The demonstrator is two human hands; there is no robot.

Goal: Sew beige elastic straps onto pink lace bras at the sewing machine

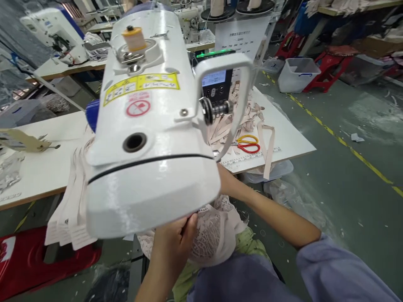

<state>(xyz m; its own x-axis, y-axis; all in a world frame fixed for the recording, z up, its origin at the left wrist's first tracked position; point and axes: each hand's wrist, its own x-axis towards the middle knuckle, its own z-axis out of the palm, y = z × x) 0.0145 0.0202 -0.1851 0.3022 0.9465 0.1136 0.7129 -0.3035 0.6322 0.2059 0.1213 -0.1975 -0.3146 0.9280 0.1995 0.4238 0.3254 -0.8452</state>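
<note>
A white sewing machine (151,188) fills the middle of my view, its head hiding the needle area. Below its front edge, my left hand (178,235) is closed on a pale pink lace bra (209,235), thumb and fingers pinching its upper edge. The bra's cups hang over my lap. My right forearm reaches in from the right. Only the wrist end of my right hand (224,181) shows beside the machine head; the fingers are hidden behind it. A bobbin-like spool of thread (134,40) sits on top of the machine.
Scissors with yellow and red handles (248,144) lie on the right of the table, by a heap of pale fabric strips (248,113). More strips (74,201) hang off the left edge. A control panel (217,84) stands behind. A red stool (47,264) is lower left.
</note>
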